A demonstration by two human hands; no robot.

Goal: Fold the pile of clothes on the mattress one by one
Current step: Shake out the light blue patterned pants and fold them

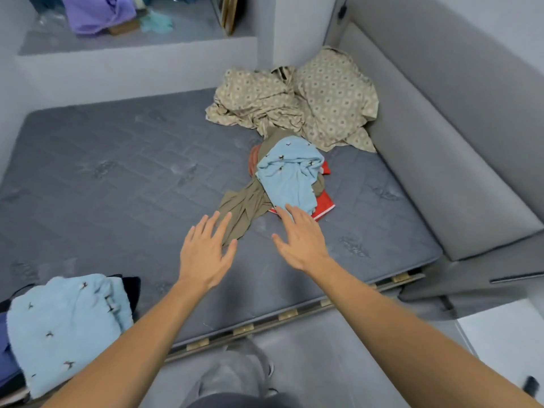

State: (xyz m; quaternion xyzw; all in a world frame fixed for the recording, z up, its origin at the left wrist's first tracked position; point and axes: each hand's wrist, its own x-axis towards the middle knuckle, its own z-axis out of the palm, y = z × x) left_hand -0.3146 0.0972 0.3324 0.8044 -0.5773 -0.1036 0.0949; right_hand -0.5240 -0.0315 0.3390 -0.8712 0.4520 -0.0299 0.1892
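A small pile of clothes lies on the grey mattress (117, 172): a crumpled light blue garment (290, 175) on top, an olive-brown garment (247, 207) spreading out to the near left, and a red piece (323, 203) underneath. My left hand (204, 251) hovers with straight spread fingers just short of the olive garment's tip. My right hand (300, 237) is also flat and spread, its fingertips at the near edge of the blue garment. Neither hand holds anything.
A rumpled beige patterned sheet and pillow (309, 104) fill the far right corner against the grey padded bed frame (441, 142). A folded light blue garment (67, 328) sits on a stack at the near left edge. A ledge with purple cloth (100, 13) lies beyond.
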